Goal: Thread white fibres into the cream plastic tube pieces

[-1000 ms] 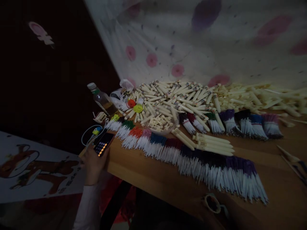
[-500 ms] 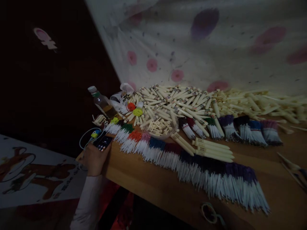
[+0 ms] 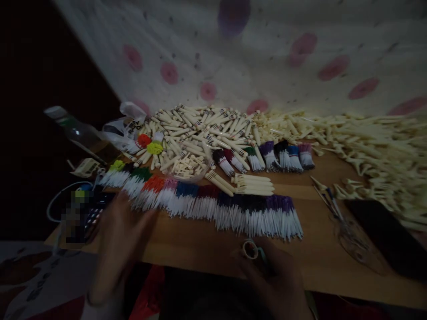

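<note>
Now the small tube (image 3: 250, 250) sits at the lower centre of the frame, in the right hand (image 3: 280, 278), whose grip is closed around it; its pale round mouth faces the camera with something dark inside, and a light-green strip stands out beside it. More of that hand shows than a moment ago, as the view has swung rightward. The left hand (image 3: 116, 231), at the lower left, has come away from over the phone (image 3: 96, 213): its grip is apart, thumb and fingers spread, blurred and holding nothing that shows. Whether it brushes the phone's edge, I cannot tell. That likely leaves it free to work with the right. Just beyond the hands, a row of coloured sticks (image 3: 207, 205) runs across the middle of the counter (image 3: 200, 242), white stems toward the person, tops grouped by colour. Behind it lie a few pale barrels (image 3: 255, 184), slotted at one end, and, in the upper centre, a large heap of pens (image 3: 200, 126).
</note>
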The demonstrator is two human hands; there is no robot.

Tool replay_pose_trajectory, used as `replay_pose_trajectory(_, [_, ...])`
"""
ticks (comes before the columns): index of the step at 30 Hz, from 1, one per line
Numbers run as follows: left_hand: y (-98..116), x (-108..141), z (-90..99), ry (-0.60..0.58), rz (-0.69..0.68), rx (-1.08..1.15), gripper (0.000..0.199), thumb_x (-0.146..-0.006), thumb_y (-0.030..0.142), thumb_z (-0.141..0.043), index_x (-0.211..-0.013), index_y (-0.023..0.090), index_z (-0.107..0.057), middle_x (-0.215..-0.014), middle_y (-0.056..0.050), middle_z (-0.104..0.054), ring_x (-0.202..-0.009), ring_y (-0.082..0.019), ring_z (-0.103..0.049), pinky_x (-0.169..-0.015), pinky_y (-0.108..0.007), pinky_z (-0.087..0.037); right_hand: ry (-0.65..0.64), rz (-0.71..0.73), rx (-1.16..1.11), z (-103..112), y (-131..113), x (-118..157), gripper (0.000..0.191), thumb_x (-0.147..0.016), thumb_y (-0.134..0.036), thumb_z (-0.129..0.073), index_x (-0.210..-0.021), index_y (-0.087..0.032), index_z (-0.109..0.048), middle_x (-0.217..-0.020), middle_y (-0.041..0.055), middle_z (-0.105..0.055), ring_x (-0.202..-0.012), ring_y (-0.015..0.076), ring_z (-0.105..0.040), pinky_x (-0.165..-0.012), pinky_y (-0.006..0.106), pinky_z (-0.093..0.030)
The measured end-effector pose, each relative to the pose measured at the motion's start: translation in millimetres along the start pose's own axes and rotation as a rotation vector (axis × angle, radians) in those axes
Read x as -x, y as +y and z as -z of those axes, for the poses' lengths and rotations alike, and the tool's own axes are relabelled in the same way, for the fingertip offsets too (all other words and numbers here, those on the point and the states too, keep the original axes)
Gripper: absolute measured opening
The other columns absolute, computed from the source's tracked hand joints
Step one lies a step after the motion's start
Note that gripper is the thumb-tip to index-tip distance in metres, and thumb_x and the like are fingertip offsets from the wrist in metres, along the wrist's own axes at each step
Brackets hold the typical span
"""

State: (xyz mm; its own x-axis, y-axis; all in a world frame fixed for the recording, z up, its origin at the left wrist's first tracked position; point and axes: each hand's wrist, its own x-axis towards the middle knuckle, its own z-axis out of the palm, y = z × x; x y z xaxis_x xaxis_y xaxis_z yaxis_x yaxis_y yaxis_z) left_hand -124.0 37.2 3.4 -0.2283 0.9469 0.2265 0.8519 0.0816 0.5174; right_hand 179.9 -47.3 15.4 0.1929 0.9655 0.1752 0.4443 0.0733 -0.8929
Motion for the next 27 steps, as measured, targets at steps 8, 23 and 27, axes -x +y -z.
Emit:
replay_pose_trajectory(8, [127.8,89.0,-58.3,-0.593,-0.47,0.723,0.028,-0.101,0.035,-0.054,-0.123,0.03,-0.071,-0.118,-0.006,-0.078,-0.109,-0.022,-0.074,-0.094,-0.033,-0.059,-0.046,-0.025,-0.054,7.7,-3.0,3.9,0.011,-0.085,-0.035,-0.075,-0.089,-0.024,-0.074,-0.07,-0.0012,-0.076,-0.06,0.016,-0.071,-0.056,0.021,-0.056])
replay_pose_trajectory(23, [117.9,89.1,-73.9,-0.501,-0.29,0.691,0.023,-0.1,0.039,-0.056,-0.11,0.031,-0.076,-0.107,-0.003,-0.08,-0.103,-0.021,-0.074,-0.092,-0.033,-0.056,0.259,-0.025,-0.004,17.9,12.5,25.7,0.029,-0.098,-0.05,-0.058,-0.096,-0.026,-0.075,-0.081,0.0042,-0.076,-0.069,0.0193,-0.071,-0.062,0.026,-0.058])
replay_pose_trajectory(27, [113.6,87.3,-76.9,-0.449,-0.309,0.678,0.025,-0.1,0.042,-0.057,-0.109,0.029,-0.077,-0.109,-0.005,-0.08,-0.104,-0.023,-0.074,-0.091,-0.034,-0.058,0.218,0.064,0.181,31.1,-1.4,24.2,0.028,-0.097,-0.046,-0.059,-0.085,-0.032,-0.079,-0.074,0.0034,-0.077,-0.062,0.0209,-0.072,-0.056,0.028,-0.056])
